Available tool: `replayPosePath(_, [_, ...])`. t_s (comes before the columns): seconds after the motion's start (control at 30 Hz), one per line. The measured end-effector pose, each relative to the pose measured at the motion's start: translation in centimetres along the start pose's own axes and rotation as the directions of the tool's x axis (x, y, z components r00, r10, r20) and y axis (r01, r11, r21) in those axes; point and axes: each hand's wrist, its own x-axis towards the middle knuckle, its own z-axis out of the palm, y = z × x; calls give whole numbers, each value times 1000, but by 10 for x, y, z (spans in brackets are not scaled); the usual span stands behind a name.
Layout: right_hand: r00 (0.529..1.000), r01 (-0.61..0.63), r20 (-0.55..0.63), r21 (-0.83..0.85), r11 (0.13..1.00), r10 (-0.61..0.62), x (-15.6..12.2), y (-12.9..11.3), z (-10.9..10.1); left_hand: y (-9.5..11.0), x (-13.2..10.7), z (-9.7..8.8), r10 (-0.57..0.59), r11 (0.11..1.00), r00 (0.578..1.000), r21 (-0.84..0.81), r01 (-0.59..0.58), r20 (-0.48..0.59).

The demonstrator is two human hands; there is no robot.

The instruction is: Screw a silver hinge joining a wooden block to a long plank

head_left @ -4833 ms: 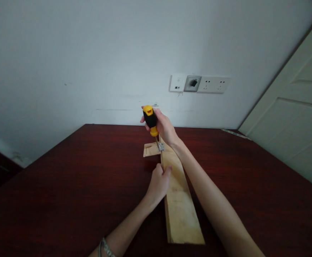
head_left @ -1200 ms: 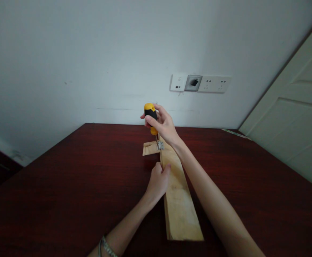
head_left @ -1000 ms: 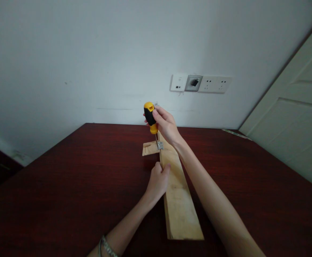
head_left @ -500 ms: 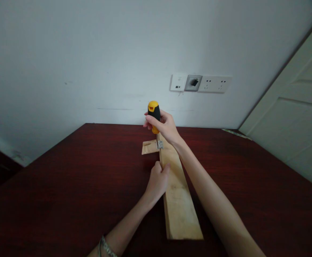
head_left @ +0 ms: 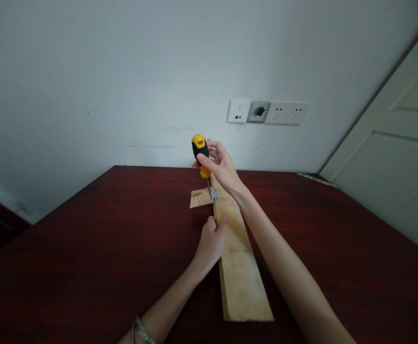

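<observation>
A yellow-and-black screwdriver (head_left: 201, 152) stands tilted, its handle leaning left and its shaft running down to a small metal hinge (head_left: 214, 193). My right hand (head_left: 221, 165) is closed around the screwdriver's handle. The hinge lies across a long wooden board (head_left: 243, 272) and a short wooden piece (head_left: 200, 198) that juts out to the left. Lower down, my left hand (head_left: 212, 239) grips the board's left edge, thumb on top. Its other fingers are partly hidden beneath. Whether the tip sits in a screw is too small to tell.
The dark red table (head_left: 104, 248) meets a white wall behind. Sockets and switch plates (head_left: 268, 112) are set in that wall. At the right stands a white panelled door (head_left: 402, 143). A thin patterned strip (head_left: 316, 179) lies along the table's back right edge.
The screwdriver's handle has tipped to the left, and the fingers of my right hand have shifted and opened slightly around it. My left hand and the board stay nearly still.
</observation>
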Motion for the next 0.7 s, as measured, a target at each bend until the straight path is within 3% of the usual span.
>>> replayPosePath(0.2, [1000, 18, 6, -171, 985, -17, -5, -9, 6, 1, 0, 0, -15, 1000, 1000, -14, 15, 0])
replayPosePath(0.47, [996, 65, -41, -196, 978, -75, -4, -6, 3, -3, 3, 1, -15, 999, 1000, -33, 15, 0])
replayPosePath(0.7, [1000, -2, -12, 28, 1000, 2, 2, 2, -3, -3, 3, 1, -27, 997, 1000, -66, 27, 10])
